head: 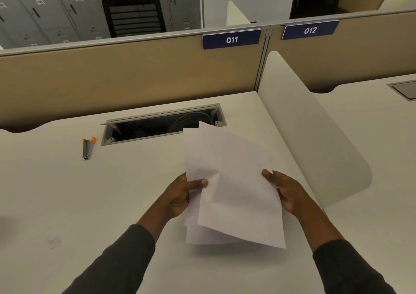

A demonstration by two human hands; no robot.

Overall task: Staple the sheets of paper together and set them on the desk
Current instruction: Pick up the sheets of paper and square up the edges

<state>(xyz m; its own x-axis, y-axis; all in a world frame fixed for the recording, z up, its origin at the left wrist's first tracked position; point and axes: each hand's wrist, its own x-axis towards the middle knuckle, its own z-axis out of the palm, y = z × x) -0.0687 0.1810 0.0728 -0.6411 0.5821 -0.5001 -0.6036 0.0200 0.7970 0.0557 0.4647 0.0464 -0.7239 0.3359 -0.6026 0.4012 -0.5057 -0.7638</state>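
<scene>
Loose white sheets of paper (231, 181) are held above the white desk (67, 203), fanned out of line with each other. My left hand (182, 194) pinches their left edge, thumb on top. My right hand (286, 192) holds the right edge, fingers mostly behind the sheets. A small metal stapler (87, 147) with orange ends lies on the desk far to the left, well away from both hands.
An open cable tray (162, 123) is sunk into the desk behind the sheets. A tan partition (135, 73) with the label 011 closes the back. A curved white divider (315, 136) stands on the right.
</scene>
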